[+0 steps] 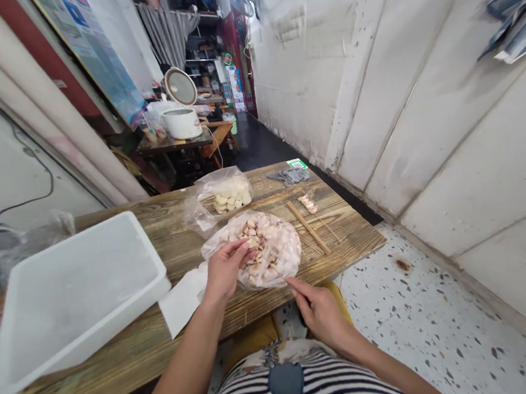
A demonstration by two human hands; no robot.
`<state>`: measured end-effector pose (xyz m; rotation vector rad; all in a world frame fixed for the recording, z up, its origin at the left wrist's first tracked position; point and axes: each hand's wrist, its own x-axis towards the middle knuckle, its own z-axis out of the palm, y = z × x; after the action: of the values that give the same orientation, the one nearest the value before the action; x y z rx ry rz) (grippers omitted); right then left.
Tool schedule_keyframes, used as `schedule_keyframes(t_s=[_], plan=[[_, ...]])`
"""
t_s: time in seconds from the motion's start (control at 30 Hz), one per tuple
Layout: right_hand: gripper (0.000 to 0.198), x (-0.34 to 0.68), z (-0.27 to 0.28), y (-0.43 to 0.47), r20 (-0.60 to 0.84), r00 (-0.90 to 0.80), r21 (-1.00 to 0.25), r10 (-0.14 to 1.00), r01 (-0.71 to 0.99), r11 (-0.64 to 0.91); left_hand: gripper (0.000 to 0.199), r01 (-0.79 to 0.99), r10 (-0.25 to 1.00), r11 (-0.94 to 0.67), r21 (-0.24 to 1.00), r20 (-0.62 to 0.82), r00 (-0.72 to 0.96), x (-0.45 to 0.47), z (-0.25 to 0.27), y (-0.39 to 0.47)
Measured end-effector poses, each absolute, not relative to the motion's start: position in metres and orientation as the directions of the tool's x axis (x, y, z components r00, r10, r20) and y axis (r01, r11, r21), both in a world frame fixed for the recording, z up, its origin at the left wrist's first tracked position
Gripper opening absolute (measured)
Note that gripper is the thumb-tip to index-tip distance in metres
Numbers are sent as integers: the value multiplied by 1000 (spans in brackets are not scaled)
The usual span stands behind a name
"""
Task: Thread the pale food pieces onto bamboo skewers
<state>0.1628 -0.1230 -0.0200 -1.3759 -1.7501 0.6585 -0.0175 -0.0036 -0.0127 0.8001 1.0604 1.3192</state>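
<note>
My left hand (228, 266) pinches a pale garlic clove (251, 243) above a clear plastic bag (291, 244) full of garlic cloves (260, 232). At the bag's near right edge, my right hand (319, 307) is closed with thumb and index finger around a thin wooden skewer; only a little of it shows. Right of the bag lie several loose skewers (308, 227) in a bundle. Past them rests one skewer with garlic cloves threaded on it (307, 204).
A white plastic tray (153, 252) stands on the wooden table (355, 231) at left, with white paper (182, 301) beside it. Further back are a bag of skewered pale slices (232, 199) and a grey cloth (289, 175). A rice cooker (182, 124) sits open behind.
</note>
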Motion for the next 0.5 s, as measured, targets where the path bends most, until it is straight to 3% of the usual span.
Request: schedule_keyframes(t_s=[0.27,0.5], plan=[[35,166,-21,-121,246,-105,-778,964,571,261,29,-372,987,149,916,-163,-8,-18,-10,-3],[32,169,-15,-125,266,-67,-744,962,620,249,40,-213,995,96,972,-89,44,-18,-3,-5]])
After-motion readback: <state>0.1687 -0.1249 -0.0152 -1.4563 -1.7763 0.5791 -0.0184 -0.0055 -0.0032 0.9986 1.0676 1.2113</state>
